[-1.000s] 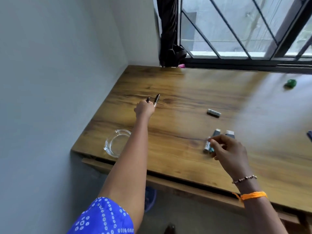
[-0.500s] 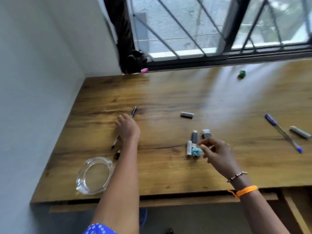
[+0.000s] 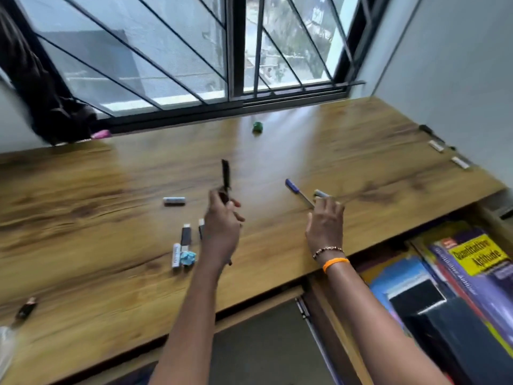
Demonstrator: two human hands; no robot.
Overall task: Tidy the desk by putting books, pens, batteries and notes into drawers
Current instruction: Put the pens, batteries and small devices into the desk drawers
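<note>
At the near right the open drawer (image 3: 416,273) holds books (image 3: 477,257) stacked side by side. On the desk (image 3: 83,218) I count four batteries (image 3: 174,200) left of my hands, a blue crumpled note (image 3: 188,258) among them and a green one (image 3: 257,127) far off. My left hand (image 3: 222,226), raised mid-desk, grips a black pen (image 3: 226,176) upright, and my right hand (image 3: 324,226) reaches for the blue pen (image 3: 298,191), pinching nothing that I can make out.

You face a wooden desk (image 3: 97,207) under a barred window (image 3: 177,51), daylight glaring on its far top. Pale walls (image 3: 458,65) stand left and right; a dark curtain (image 3: 41,87) hangs far left.
</note>
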